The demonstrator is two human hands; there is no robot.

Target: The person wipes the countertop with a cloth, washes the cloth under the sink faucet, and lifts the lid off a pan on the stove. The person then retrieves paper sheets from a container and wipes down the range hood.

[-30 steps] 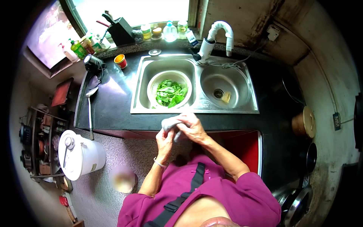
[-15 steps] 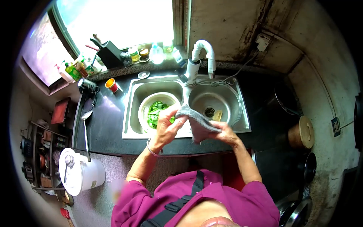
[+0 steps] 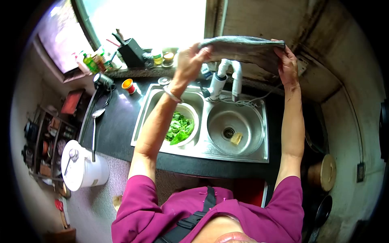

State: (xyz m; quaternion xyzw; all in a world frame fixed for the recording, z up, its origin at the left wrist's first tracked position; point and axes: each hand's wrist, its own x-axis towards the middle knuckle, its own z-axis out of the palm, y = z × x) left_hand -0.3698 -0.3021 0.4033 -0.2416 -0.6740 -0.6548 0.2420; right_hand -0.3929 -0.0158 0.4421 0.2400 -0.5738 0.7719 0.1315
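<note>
A grey cloth (image 3: 243, 48) is stretched out between my two hands, raised high in front of the faucet and the wall. My left hand (image 3: 189, 62) pinches its left end, and my right hand (image 3: 288, 67) grips its right corner. Below them is a double steel sink (image 3: 204, 149). In its left basin sits a pale round bowl (image 3: 193, 133) of green leaves (image 3: 180, 128), partly covered by my left forearm. The white faucet (image 3: 217, 86) stands behind the sink, just under the cloth. A yellowish piece (image 3: 236, 138) lies by the right basin's drain.
On the black counter (image 3: 117, 125) are an orange cup (image 3: 128, 85) and a ladle (image 3: 95, 125). A knife block (image 3: 131, 52) and several bottles line the window sill. A white lidded bucket (image 3: 91, 170) stands at lower left. A wooden lid (image 3: 327, 173) is at the right.
Both hands have risen from near the sink's front edge to above the faucet and moved apart. The cloth, bunched and drooping before, is now spread wide between them.
</note>
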